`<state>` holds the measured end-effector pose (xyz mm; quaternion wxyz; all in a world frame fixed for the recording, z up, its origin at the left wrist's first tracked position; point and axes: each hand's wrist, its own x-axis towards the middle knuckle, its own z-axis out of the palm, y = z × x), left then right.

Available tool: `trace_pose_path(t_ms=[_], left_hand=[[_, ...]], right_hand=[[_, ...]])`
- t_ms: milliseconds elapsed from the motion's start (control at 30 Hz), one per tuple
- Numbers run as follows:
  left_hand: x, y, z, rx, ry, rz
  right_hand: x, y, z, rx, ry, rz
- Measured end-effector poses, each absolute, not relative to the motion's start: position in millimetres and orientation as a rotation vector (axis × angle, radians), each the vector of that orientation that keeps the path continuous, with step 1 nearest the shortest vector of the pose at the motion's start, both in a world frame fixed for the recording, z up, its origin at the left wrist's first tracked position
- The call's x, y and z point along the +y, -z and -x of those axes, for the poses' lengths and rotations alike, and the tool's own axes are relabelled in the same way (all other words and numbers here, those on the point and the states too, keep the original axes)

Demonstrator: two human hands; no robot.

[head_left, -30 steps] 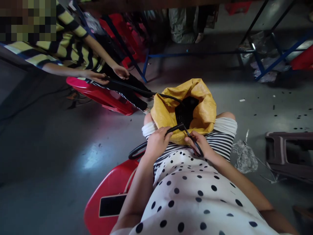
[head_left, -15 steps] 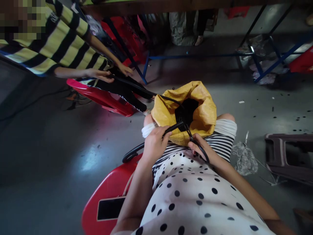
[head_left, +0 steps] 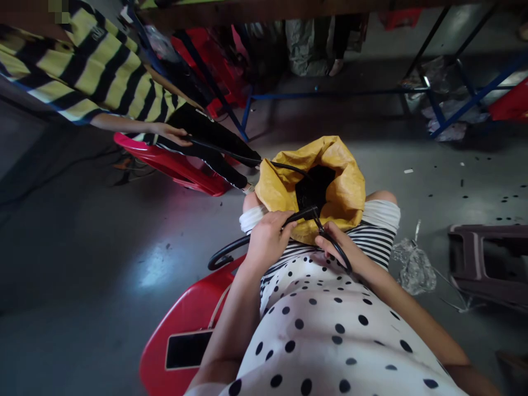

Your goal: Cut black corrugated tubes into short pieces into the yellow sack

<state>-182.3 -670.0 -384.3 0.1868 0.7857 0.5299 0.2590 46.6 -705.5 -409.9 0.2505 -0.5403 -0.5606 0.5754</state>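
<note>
In the head view my left hand (head_left: 270, 237) is closed around a black corrugated tube (head_left: 304, 214), whose other part loops out to the left over the stool. My right hand (head_left: 336, 247) grips scissors with black handles (head_left: 341, 256); the blades reach the tube's right end. Beneath both hands a yellow sack (head_left: 346, 184) sits between my knees, its top rolled open and its inside dark. A second black length of tube (head_left: 284, 165) runs from the sack's mouth toward a co-worker at the left.
The co-worker's hand (head_left: 173, 133) holds the far tube at the left, beside a red plastic chair (head_left: 165, 165). A phone (head_left: 187, 350) lies on the red stool (head_left: 160, 324) by my left side. Blue table legs (head_left: 322, 95) stand ahead; a brown stool (head_left: 470, 253) and clear plastic (head_left: 414, 269) are at right.
My left hand has shifted slightly right with the tube, bringing its end further across the sack's mouth. The co-worker's torso has leaned, and one of their hands has dropped out of sight.
</note>
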Motion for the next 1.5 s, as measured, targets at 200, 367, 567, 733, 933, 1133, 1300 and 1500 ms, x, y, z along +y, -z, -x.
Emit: trace_pose_path(t_ms=[200, 367, 567, 733, 933, 1133, 1300, 1500], left_hand=[[-664.4, 385.2, 179.6, 1.422, -0.601, -2.233], [-658.9, 390.2, 178.5, 1.451, -0.518, -2.211], [-661.5, 395.6, 176.8, 1.574, -0.486, -2.189], [-662.2, 393.4, 179.6, 1.646, -0.480, -2.149], [-662.5, 384.2, 180.8, 1.641, -0.550, -2.131], [-663.0, 380.9, 171.5, 1.588, -0.570, -2.136], [-663.5, 382.8, 165.0, 1.533, -0.530, -2.167], [-658.7, 390.1, 161.9, 1.477, -0.473, -2.175]], right_hand=[[-697.3, 408.6, -44.9, -1.535, -1.531, 1.533], [-692.2, 419.9, -42.5, -1.480, -1.502, 1.520], [-690.0, 434.3, -34.8, -1.385, -1.544, 1.444], [-694.5, 430.3, -33.6, -1.282, -1.623, 1.466], [-705.8, 418.7, -48.5, -1.453, -1.626, 1.408], [-706.4, 421.9, -49.1, -1.608, -1.575, 1.460], [-700.2, 416.9, -44.6, -1.545, -1.559, 1.520], [-695.9, 422.4, -43.6, -1.511, -1.529, 1.528]])
